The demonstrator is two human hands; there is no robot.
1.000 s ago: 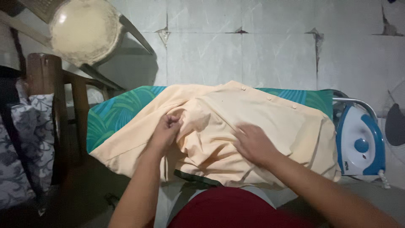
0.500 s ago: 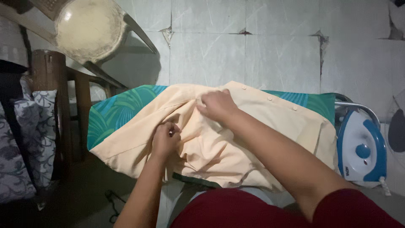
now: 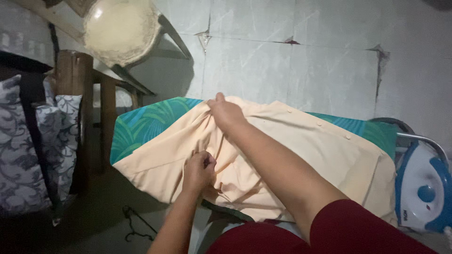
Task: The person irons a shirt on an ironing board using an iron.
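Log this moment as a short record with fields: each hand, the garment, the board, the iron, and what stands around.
left hand: pinching a fold of the peach shirt near its front edge
right hand: reached across, gripping the shirt at the far edge
shirt: spread over the ironing board, small buttons along the far side
ironing board: green and blue leaf-print cover
iron: blue and white, at the board's right end, untouched
surroundings: wooden chair and patterned cushion to the left, tiled floor
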